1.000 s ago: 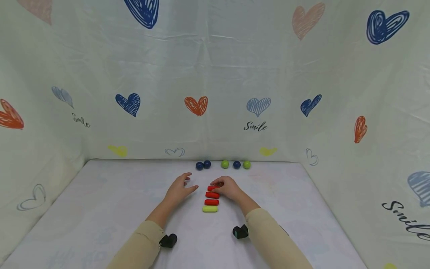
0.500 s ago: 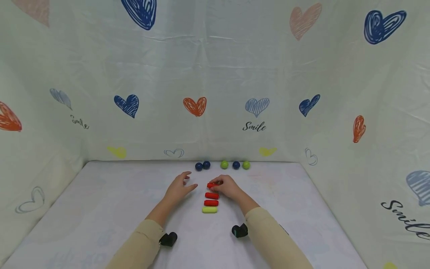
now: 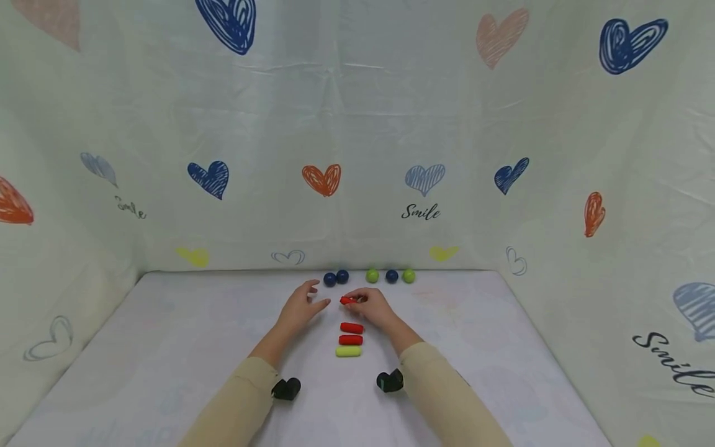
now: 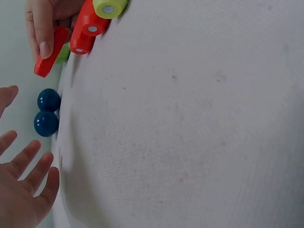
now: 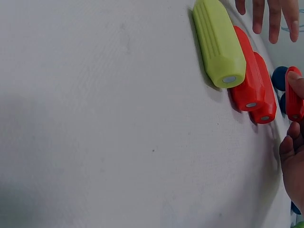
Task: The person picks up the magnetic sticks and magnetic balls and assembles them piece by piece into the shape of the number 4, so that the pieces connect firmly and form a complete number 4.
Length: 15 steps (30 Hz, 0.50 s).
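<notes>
The right hand (image 5: 293,166) there has a red stick (image 5: 291,100) pinched under its thumb. Nearby, two other red sticks (image 5: 246,78) lie alongside a lime one (image 5: 221,47).

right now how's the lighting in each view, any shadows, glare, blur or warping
Head view: soft, fairly even light, faint sheen on the backdrop; left wrist view: dimmer, small highlights on the blue balls, the table bowed along its edge, perhaps by the lens, the held red rod fairly sharp; right wrist view: also dim, darker at lower left, shadow beside the yellow-green rod.
</notes>
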{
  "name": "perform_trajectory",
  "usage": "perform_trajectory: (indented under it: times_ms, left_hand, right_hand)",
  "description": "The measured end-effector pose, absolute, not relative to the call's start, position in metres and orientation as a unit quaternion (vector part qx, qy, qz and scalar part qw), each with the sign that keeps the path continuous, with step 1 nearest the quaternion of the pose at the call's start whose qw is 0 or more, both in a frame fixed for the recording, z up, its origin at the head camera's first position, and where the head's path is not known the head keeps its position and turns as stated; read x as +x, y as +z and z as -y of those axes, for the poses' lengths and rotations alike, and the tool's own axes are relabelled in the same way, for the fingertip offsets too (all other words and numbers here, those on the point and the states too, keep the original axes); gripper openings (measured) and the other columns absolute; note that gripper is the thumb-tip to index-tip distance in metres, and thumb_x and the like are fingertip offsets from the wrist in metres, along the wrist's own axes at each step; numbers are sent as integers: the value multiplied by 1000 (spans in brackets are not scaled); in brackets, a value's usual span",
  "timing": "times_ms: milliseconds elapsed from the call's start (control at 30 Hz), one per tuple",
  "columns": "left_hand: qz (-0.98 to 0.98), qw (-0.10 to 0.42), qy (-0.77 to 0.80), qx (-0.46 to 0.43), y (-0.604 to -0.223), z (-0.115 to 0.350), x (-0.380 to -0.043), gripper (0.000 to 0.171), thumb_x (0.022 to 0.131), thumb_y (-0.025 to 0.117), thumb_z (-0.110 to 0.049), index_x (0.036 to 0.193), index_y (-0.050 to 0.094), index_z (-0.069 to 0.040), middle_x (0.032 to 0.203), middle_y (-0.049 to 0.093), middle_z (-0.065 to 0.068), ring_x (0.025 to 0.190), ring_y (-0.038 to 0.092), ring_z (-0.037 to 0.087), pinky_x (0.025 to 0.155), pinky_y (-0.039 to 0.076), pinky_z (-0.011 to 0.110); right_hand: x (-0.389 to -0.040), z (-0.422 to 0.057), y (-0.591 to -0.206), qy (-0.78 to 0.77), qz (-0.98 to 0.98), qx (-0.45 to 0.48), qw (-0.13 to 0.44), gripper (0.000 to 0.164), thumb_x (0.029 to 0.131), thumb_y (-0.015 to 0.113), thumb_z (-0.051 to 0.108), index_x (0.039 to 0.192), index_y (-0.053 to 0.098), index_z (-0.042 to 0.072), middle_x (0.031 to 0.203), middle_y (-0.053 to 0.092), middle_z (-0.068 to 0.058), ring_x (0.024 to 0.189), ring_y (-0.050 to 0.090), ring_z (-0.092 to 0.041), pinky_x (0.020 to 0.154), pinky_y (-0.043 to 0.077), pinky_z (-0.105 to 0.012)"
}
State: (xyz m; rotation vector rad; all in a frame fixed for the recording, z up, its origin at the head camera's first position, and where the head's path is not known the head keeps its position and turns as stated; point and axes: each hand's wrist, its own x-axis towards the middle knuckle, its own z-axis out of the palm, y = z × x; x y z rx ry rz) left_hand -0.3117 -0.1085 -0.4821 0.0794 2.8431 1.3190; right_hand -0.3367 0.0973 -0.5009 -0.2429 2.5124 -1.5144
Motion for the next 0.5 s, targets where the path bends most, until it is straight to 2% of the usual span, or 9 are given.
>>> perform_trajectory:
  times_ms: [500]
  left_hand:
    - [-895,-18,444,26,-489,108,-337,60,88,72,-23,138,48,-3,127,56,21,115,54,39,96,46,50]
  right_hand:
    - [-344,-86,-509,-555,-828,-54,56,24,87,74,14,109,73,7,89,63,-2,77,53,-16,63,48,-24]
